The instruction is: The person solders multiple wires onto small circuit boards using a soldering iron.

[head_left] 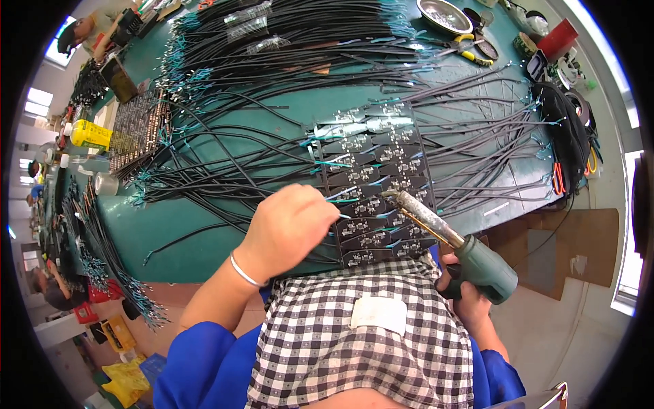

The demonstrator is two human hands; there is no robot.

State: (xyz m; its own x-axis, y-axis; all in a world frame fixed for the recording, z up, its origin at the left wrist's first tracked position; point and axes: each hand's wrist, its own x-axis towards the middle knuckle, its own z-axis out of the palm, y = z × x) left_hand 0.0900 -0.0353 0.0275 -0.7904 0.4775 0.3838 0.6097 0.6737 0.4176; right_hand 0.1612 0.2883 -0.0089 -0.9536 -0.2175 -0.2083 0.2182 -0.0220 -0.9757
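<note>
My left hand [289, 221] is closed, its fingertips at the left edge of a panel of black circuit boards [371, 240]. A thin pale wire end [345, 216] pokes out beside those fingertips; most of the cable is hidden by the hand. My right hand [470, 303] is wrapped round the handle of a green soldering gun [487, 269]. Its long metal barrel points up and left, the tip over the middle of the panel. Black cables [272, 167] with bared blue and white wires run to the boards from the left, and more black cables [477, 150] extend to the right.
A thick bundle of black cables [293, 41] lies across the green table [184, 255]. At the far right are a metal bowl [444, 16], yellow-handled pliers [470, 51] and a black bag [564, 129]. A stack of circuit panels [139, 129] and a yellow bottle [90, 134] stand left.
</note>
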